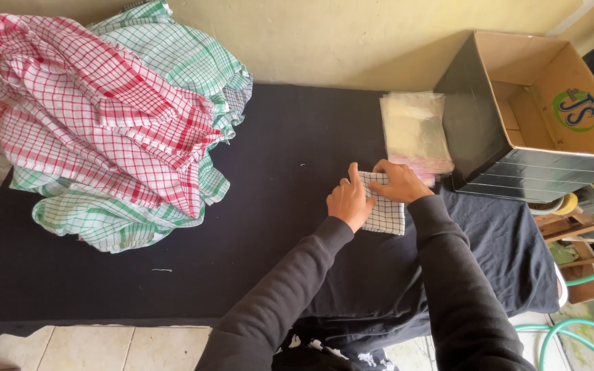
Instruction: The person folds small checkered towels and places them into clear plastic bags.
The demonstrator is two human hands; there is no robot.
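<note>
black-covered table (pixel 104 275) | heap of red and green checked cloths (pixel 118 117) on its far-left part | stack of clear plastic bags (pixel 414 130) at far right | open cardboard box (pixel 537 110) just right of the bags | green hose (pixel 579 330) on floor, right of table

left hand (pixel 349 202) flat, fingers extended | right hand (pixel 400 182) palm down, fingers curled

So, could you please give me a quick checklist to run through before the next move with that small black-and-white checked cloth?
1. Left hand on the folded black-and-white checked cloth: ok.
2. Right hand pressing its top edge: ok.
3. Cloth edges aligned: cannot tell.
4. Stack of clear plastic bags within reach: ok.
5. Open cardboard box beside bags: ok.
6. Pile of red and green checked cloths apart from hands: ok.
</note>
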